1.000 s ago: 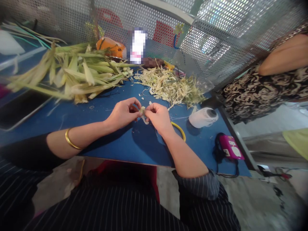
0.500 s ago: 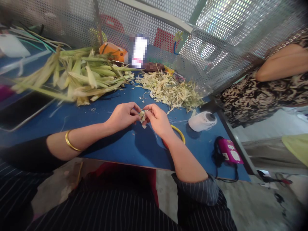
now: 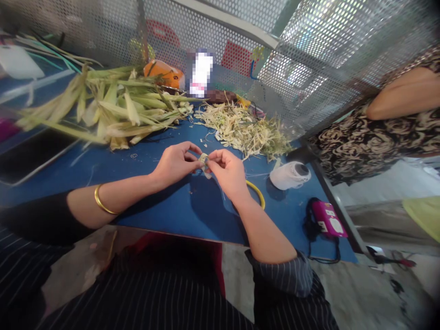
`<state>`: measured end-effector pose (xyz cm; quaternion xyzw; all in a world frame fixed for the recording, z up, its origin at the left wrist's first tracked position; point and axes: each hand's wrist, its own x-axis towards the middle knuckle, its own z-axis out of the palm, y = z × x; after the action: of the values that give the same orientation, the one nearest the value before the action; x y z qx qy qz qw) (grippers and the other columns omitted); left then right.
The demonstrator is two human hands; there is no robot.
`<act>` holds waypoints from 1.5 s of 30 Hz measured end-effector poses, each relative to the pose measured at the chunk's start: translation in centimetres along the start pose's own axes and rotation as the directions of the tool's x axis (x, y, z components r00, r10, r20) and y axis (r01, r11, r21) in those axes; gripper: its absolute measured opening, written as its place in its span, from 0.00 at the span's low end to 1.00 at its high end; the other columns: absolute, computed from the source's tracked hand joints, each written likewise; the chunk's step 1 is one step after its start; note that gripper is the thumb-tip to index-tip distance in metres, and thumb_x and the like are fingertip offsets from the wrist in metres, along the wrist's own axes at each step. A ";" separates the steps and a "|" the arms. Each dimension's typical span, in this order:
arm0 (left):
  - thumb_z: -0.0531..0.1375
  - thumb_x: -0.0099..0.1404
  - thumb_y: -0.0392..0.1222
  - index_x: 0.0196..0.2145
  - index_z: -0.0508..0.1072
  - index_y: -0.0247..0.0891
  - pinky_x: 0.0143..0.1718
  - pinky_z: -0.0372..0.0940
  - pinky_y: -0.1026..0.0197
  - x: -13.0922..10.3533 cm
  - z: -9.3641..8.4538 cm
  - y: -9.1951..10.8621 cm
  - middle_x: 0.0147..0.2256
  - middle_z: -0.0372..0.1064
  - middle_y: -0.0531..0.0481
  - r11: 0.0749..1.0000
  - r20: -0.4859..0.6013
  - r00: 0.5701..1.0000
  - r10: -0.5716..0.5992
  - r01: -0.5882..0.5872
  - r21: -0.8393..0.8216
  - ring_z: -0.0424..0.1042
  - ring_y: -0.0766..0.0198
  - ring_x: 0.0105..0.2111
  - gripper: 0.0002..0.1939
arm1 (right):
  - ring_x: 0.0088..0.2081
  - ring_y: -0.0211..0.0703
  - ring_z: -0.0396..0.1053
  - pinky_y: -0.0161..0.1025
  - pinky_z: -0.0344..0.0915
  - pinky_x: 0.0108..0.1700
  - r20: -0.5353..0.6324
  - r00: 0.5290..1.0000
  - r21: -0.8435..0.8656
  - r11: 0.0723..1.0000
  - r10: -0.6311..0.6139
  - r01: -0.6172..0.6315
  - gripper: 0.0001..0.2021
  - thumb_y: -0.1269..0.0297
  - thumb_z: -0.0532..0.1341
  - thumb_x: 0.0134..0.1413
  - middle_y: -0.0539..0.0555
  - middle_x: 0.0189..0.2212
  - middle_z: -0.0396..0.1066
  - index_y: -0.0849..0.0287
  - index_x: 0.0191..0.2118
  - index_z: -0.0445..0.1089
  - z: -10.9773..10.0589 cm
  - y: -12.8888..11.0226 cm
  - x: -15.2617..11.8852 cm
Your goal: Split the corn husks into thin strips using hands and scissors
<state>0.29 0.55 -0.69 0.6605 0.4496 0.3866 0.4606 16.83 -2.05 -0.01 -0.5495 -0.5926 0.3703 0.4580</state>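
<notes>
Between my fingertips is a small pale piece of corn husk [image 3: 205,160], folded or bunched, partly hidden by the fingers. My left hand [image 3: 177,161] pinches it from the left with thumb and forefinger. From the right, my right hand [image 3: 228,172] pinches the same piece. Both hands are held just above the blue table [image 3: 165,208]. White thread runs near my right hand toward a thread spool [image 3: 290,175]. A heap of shredded husk strips [image 3: 245,130] lies beyond my hands, and a pile of whole corn husks [image 3: 117,107] lies at the left.
A yellow ring-shaped object [image 3: 258,195] lies by my right wrist. A magenta box [image 3: 330,219] with a black cord sits near the right edge. An orange packet [image 3: 164,74] and a blurred phone screen [image 3: 201,73] stand by the perforated metal screen [image 3: 220,27]. Another person's arm [image 3: 405,94] shows at right.
My fingers have shifted slightly on the husk piece, and it sits a little higher and turned. My right fingers are more bent. The view has moved a little.
</notes>
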 end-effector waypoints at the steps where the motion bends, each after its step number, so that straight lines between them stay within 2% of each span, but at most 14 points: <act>1: 0.66 0.54 0.45 0.36 0.72 0.36 0.25 0.63 0.65 0.0 0.0 0.0 0.25 0.76 0.49 1.000 -0.009 1.000 0.005 -0.005 0.008 0.72 0.64 0.23 0.14 | 0.26 0.36 0.71 0.35 0.69 0.32 -0.012 1.000 0.016 1.000 0.007 -0.006 0.05 0.66 0.62 0.48 0.47 0.25 0.71 0.58 0.34 0.67 0.0 0.0 0.0; 7: 0.65 0.54 0.42 0.31 0.69 0.37 0.25 0.62 0.65 0.0 0.0 0.2 0.22 0.74 0.51 1.000 -0.035 0.999 0.005 -0.004 0.029 0.72 0.65 0.22 0.10 | 0.27 0.37 0.73 0.35 0.69 0.33 -0.032 0.998 -0.056 0.997 -0.056 0.054 0.03 0.66 0.61 0.51 0.49 0.26 0.73 0.58 0.32 0.71 -0.1 -0.4 -0.2; 13: 0.65 0.55 0.42 0.30 0.69 0.37 0.25 0.63 0.65 -0.1 0.0 0.0 0.23 0.74 0.49 0.999 -0.027 1.000 0.012 -0.012 0.032 0.73 0.63 0.23 0.09 | 0.28 0.38 0.73 0.36 0.68 0.35 -0.010 0.993 -0.125 0.986 -0.114 0.112 0.04 0.66 0.60 0.53 0.49 0.26 0.73 0.57 0.32 0.72 0.0 -0.2 -0.4; 16: 0.64 0.55 0.42 0.34 0.70 0.37 0.26 0.63 0.65 -0.3 0.1 0.0 0.23 0.75 0.50 0.996 -0.011 0.999 0.032 -0.031 0.087 0.74 0.63 0.24 0.10 | 0.27 0.37 0.72 0.36 0.67 0.34 0.006 0.992 -0.148 0.981 -0.122 0.122 0.03 0.67 0.59 0.54 0.49 0.25 0.73 0.57 0.32 0.70 0.0 0.2 -0.3; 18: 0.64 0.56 0.42 0.39 0.70 0.38 0.27 0.63 0.65 -0.4 0.1 0.0 0.24 0.75 0.52 0.990 0.007 0.999 0.049 -0.050 0.132 0.74 0.63 0.24 0.13 | 0.26 0.37 0.72 0.36 0.67 0.32 0.026 0.996 -0.136 0.987 -0.087 0.090 0.01 0.67 0.59 0.53 0.48 0.25 0.72 0.56 0.33 0.68 0.0 0.4 -0.1; 20: 0.63 0.57 0.41 0.42 0.69 0.39 0.28 0.63 0.65 -0.5 0.1 0.1 0.25 0.76 0.52 0.981 0.028 0.997 0.071 -0.075 0.180 0.75 0.63 0.26 0.14 | 0.25 0.37 0.71 0.36 0.67 0.31 0.050 0.998 -0.106 0.993 -0.042 0.047 0.07 0.68 0.60 0.52 0.46 0.24 0.71 0.55 0.38 0.64 0.0 0.5 0.0; 23: 0.61 0.58 0.40 0.40 0.71 0.38 0.29 0.63 0.65 -0.6 0.0 0.3 0.26 0.76 0.52 0.958 0.072 0.991 0.113 -0.128 0.258 0.75 0.63 0.27 0.11 | 0.24 0.36 0.71 0.36 0.67 0.31 0.098 0.995 -0.070 0.998 0.000 0.006 0.13 0.68 0.61 0.51 0.43 0.23 0.69 0.55 0.43 0.61 -0.3 0.4 0.2; 26: 0.59 0.58 0.39 0.41 0.73 0.39 0.30 0.63 0.66 -0.6 -0.3 0.7 0.27 0.77 0.53 0.927 0.137 0.980 0.147 -0.185 0.326 0.75 0.64 0.27 0.12 | 0.23 0.36 0.71 0.36 0.66 0.30 0.150 0.987 -0.053 0.998 0.053 -0.046 0.10 0.63 0.62 0.52 0.44 0.22 0.68 0.57 0.41 0.64 -0.6 0.3 0.3; 29: 0.59 0.57 0.36 0.47 0.70 0.40 0.31 0.62 0.66 -0.5 -0.5 1.1 0.29 0.78 0.54 0.880 0.184 0.966 0.180 -0.242 0.408 0.75 0.64 0.29 0.18 | 0.21 0.35 0.69 0.36 0.66 0.29 0.209 0.970 0.003 0.991 0.127 -0.131 0.09 0.59 0.62 0.51 0.48 0.23 0.70 0.59 0.35 0.69 -0.7 0.2 0.4; 33: 0.59 0.57 0.35 0.51 0.65 0.38 0.31 0.61 0.67 -0.5 -0.5 1.4 0.29 0.78 0.54 0.840 0.220 0.959 0.180 -0.266 0.473 0.75 0.65 0.28 0.22 | 0.21 0.33 0.66 0.35 0.66 0.27 0.236 0.960 0.079 0.981 0.154 -0.176 0.07 0.61 0.62 0.49 0.49 0.25 0.70 0.60 0.30 0.71 -0.5 0.4 0.4; 36: 0.61 0.56 0.36 0.50 0.65 0.36 0.29 0.61 0.67 -0.5 -0.3 1.3 0.28 0.77 0.52 0.888 0.189 0.974 0.126 -0.196 0.417 0.74 0.65 0.26 0.23 | 0.21 0.32 0.64 0.33 0.63 0.25 0.166 0.976 0.049 0.987 0.143 -0.153 0.05 0.64 0.62 0.47 0.47 0.24 0.70 0.59 0.30 0.72 -0.1 0.6 0.3; 39: 0.63 0.53 0.38 0.46 0.69 0.35 0.27 0.63 0.66 -0.3 -0.2 1.0 0.26 0.77 0.51 0.962 0.162 0.987 0.018 -0.061 0.267 0.73 0.65 0.23 0.21 | 0.24 0.34 0.64 0.34 0.61 0.28 0.048 0.998 -0.044 0.998 0.046 -0.044 0.05 0.65 0.62 0.46 0.48 0.25 0.71 0.58 0.29 0.76 0.1 0.8 0.3; 42: 0.64 0.52 0.39 0.37 0.76 0.33 0.25 0.63 0.65 0.1 -0.2 0.5 0.24 0.75 0.50 0.993 0.227 0.971 -0.076 0.053 0.107 0.70 0.66 0.21 0.14 | 0.28 0.36 0.65 0.36 0.60 0.33 -0.002 1.000 -0.031 0.999 -0.027 0.027 0.05 0.65 0.63 0.46 0.48 0.25 0.72 0.57 0.27 0.77 0.1 0.8 0.2; 45: 0.63 0.51 0.36 0.31 0.79 0.32 0.25 0.64 0.65 0.3 -0.2 0.3 0.24 0.75 0.49 0.989 0.280 0.951 -0.133 0.147 -0.031 0.68 0.69 0.20 0.09 | 0.26 0.35 0.64 0.36 0.60 0.33 0.024 1.000 0.069 0.997 0.015 -0.016 0.05 0.66 0.63 0.45 0.47 0.23 0.72 0.57 0.26 0.77 0.0 0.5 0.1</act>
<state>0.25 0.82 -0.30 0.6625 0.4162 0.2680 0.5622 16.98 -1.85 -0.46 -0.5335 -0.5804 0.4004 0.4671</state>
